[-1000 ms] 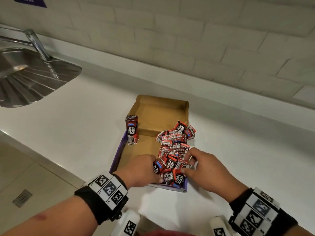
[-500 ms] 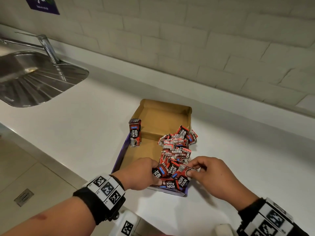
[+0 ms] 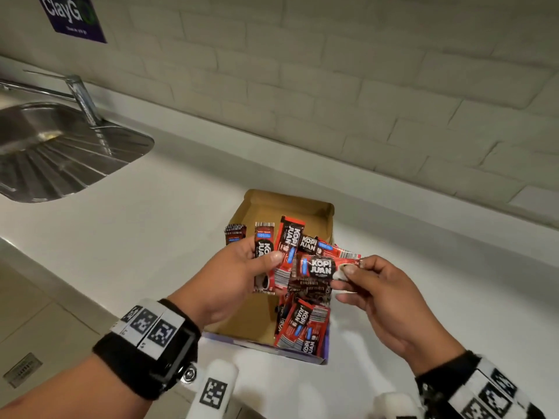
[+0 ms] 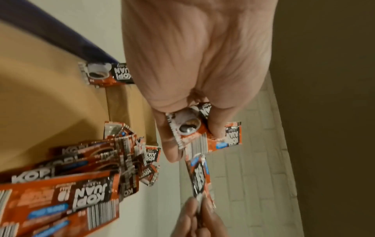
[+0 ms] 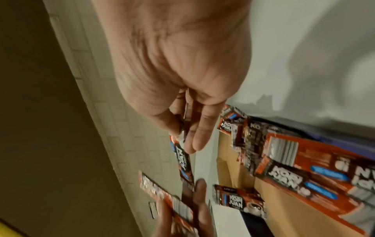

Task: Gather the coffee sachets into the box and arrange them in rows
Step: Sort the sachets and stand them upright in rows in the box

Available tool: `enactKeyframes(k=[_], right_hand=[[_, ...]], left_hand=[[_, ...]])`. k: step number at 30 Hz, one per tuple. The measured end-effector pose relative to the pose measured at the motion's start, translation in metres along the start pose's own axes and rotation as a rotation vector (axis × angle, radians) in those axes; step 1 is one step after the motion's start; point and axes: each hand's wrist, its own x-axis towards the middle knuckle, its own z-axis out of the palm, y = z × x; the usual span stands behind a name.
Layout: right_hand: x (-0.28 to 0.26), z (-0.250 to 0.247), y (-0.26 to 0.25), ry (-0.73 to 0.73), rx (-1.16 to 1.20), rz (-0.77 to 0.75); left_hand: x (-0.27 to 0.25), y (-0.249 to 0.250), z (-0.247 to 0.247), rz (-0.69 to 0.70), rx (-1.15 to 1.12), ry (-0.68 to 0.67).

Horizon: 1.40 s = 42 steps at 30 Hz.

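Sachets (image 3: 273, 261) sat fanned in my left hand (image 3: 230, 276), thumb clamped across two or three of them above the box (image 3: 290, 204). My right hand (image 3: 384, 294) pinched the end of one more sachet (image 3: 320, 267) between thumb and forefinger, its other end meeting the fan, both hands raised over the cardboard floor. Below, a loose heap (image 3: 302, 325) lay jumbled along the right side of the box, some pieces leaning on the near wall, and a small upright row (image 3: 235, 234) stood against the left wall. I judged the gathering nearly done and the arranging barely begun.

The risk I saw was in the fan itself: the foil looked slick, the pieces overlapped at angles, and only my thumb held them, so adding another could have let one slide out and drop onto the white counter (image 3: 151, 237) or back into the heap. Setting the bundle down crooked could also have knocked over the standing row, which appeared to have nothing bracing it on its open side
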Motion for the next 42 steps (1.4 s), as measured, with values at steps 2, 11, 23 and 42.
enactKeyframes(k=[2, 11, 23, 42], right_hand=[[-0.002, 0.011, 0.006, -0.031, 0.008, 0.011], [-0.002, 0.021, 0.013, -0.243, -0.367, 0.073], [0.014, 0.016, 0.013, -0.056, -0.462, -0.113], [0.031, 0.045, 0.012, -0.187, -0.288, -0.090]], left_hand=[[0.004, -0.003, 0.003, -0.010, -0.074, 0.033], [0.006, -0.012, -0.001, 0.009, 0.174, 0.203], [-0.014, 0.022, -0.047, 0.110, 0.164, 0.359], [-0.014, 0.015, -0.058, 0.123, 0.057, 0.445]])
